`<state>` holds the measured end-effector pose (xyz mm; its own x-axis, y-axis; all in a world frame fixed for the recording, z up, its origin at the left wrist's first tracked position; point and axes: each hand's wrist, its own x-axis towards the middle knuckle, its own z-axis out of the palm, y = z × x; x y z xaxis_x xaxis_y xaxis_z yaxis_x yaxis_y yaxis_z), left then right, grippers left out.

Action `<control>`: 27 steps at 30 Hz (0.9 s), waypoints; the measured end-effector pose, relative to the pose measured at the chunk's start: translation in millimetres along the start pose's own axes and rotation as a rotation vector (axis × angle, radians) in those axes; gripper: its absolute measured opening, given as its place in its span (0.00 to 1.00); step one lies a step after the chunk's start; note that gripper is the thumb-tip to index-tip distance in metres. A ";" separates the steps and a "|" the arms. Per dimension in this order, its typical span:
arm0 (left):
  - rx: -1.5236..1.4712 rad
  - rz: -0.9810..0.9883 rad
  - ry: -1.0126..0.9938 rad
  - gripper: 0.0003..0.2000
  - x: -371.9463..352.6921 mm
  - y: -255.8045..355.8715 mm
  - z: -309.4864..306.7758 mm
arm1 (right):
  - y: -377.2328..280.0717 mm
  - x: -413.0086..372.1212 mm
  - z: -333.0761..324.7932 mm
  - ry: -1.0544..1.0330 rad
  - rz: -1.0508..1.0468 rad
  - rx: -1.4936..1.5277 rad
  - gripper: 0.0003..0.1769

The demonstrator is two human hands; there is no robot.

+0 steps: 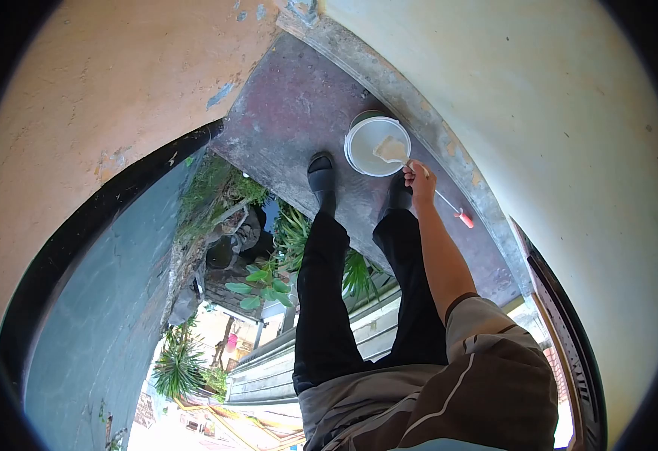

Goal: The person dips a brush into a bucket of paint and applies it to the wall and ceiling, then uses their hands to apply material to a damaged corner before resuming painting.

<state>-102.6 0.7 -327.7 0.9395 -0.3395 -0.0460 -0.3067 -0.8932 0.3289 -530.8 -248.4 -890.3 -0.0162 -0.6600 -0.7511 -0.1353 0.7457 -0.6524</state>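
My right hand is closed round the handle of a paintbrush with a broad, pale head. The brush head overlaps the opening of a white bucket, which has a whitish inside and stands on the floor just beyond my feet. Beside my right forearm, a thin metal rod with a red handle lies on the floor. My left hand is out of view.
My dark sandals stand on a worn reddish-grey floor. A cream wall curves along the right, above a rough ledge. An orange, peeling wall rises at left. Green plants grow behind me.
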 end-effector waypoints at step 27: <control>0.309 0.238 1.098 0.68 129.8 99.4 -477.9 | -448.0 -338.9 56.3 -0.733 -0.995 -0.112 0.14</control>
<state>61.8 8.7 149.8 0.4340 -0.2054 0.8772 -0.3746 -0.9266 -0.0317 -408.8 -353.7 -349.3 0.6944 -0.7011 0.1618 0.1437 -0.0852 -0.9859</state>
